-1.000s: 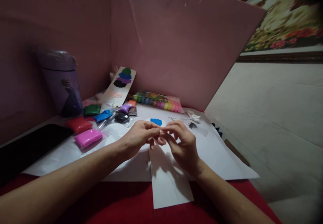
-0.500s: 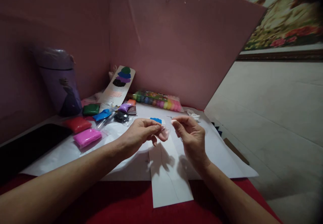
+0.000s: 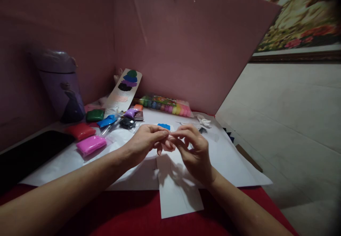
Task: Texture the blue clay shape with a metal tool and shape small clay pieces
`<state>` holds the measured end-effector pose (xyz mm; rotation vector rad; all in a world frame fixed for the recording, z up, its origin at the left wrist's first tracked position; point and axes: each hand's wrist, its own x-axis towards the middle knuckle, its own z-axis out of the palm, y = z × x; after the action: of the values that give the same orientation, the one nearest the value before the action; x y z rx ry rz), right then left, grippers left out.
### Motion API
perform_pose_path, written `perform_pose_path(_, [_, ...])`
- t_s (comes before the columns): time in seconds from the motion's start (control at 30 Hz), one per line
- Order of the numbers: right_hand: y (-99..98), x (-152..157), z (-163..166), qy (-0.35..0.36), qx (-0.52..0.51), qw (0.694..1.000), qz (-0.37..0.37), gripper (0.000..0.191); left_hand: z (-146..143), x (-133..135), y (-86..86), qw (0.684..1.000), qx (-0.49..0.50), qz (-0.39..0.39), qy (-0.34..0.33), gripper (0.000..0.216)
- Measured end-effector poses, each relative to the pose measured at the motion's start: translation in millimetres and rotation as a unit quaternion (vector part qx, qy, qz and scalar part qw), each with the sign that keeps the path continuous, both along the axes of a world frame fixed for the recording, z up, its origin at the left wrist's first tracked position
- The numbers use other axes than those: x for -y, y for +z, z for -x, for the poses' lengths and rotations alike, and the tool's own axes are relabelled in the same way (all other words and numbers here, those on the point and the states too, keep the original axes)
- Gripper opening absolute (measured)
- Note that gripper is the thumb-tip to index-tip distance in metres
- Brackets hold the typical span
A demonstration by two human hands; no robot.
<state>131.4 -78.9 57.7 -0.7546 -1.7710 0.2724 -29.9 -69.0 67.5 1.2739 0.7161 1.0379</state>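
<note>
Centrally, left hand [image 3: 150, 140] and right hand [image 3: 194, 149] meet fingertips pinched, contents indiscernible, partly hiding a white card [image 3: 183, 206]. Left: purple tumbler [image 3: 57, 87], pink clay packet [image 3: 91, 146].

2 bare hands [image 3: 197, 154]; left of their fingers [image 3: 160, 135], 1 pink plastic packet [image 3: 92, 146], 1 red plastic packet [image 3: 80, 131], 1 green plastic packet [image 3: 95, 115], 1 purple cylindrical tumbler [image 3: 57, 90]; below them, 1 white rectangular card [image 3: 173, 207]

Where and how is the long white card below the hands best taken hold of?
Probably the near end of the white card, pinched by its edges from the person's side: it looks flat, and this end projects beyond the white sheet over the red cloth.
</note>
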Motion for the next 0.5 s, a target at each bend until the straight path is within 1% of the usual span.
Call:
perform_pose_path(0.07, [-0.2, 0.1, 0.5, 0.004, 0.015, 0.999, 0.035, 0.004, -0.2, 0.4, -0.5, 1.000, -0.007, -0.009, -0.008, 0.020])
perform_pose_path(0.17, [1.8, -2.3, -1.2, 0.006, -0.074, 0.993, 0.097, 0.007, -0.4, 2.5, 1.6, 1.000, -0.016, -0.010, -0.011, 0.023])
perform_pose_path(0.23, [2.9, -3.6, -2.5, -0.011, -0.123, 0.989, 0.082, 0.007, -0.3, 3.6, 3.2, 1.000, -0.018, -0.004, -0.003, 0.023])
perform_pose_path(0.27, [3.1, -4.0, -2.8, -0.020, -0.119, 0.991, 0.060, 0.007, -0.2, 3.7, 3.5, 1.000, -0.014, -0.002, -0.002, 0.023])
perform_pose_path(0.33, [2.8, -4.6, -2.9, -0.017, -0.064, 0.997, 0.029, 0.006, -0.3, 3.3, 3.0, 1.000, 0.009, -0.004, -0.005, 0.019])
perform_pose_path(0.4, [2.5, -5.6, -3.4, 0.002, -0.023, 0.999, 0.042, 0.008, -0.6, 2.4, 1.3, 0.999, 0.033, -0.005, -0.011, 0.017])
perform_pose_path(0.43, [2.8, -6.3, -4.1, 0.006, -0.029, 0.998, 0.058, 0.009, -0.8, 2.0, 0.4, 0.999, 0.042, -0.005, -0.013, 0.016])
perform_pose_path(0.5, [4.0, -7.1, -6.1, -0.006, -0.080, 0.994, 0.079, 0.009, -0.9, 1.4, -1.0, 0.999, 0.048, -0.006, -0.017, 0.015])
